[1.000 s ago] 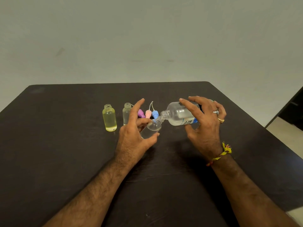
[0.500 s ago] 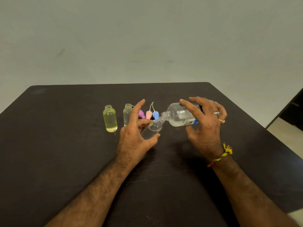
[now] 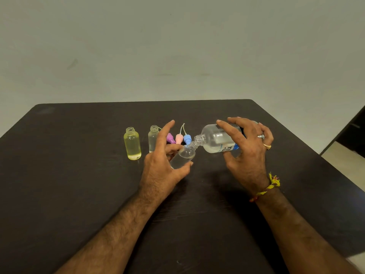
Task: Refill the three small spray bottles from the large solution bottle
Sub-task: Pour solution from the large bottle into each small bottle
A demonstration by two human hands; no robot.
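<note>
A: Right hand [image 3: 246,153] grips large solution bottle [image 3: 217,140], tipped near horizontal, its mouth touching the neck of a tilted small bottle [image 3: 183,156] pinched in left hand [image 3: 162,167], index finger raised.

B: Others?

A: Yellow-filled bottle [image 3: 132,144] and clear bottle [image 3: 153,138] upright on counter [image 3: 69,175], uncapped; three spray caps [image 3: 179,138] behind.

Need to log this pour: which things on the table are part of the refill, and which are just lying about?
In use: large solution bottle, tilted small bottle, left hand, right hand, yellow bottle, clear bottle.
Lying about: purple, pink, blue spray caps.
</note>
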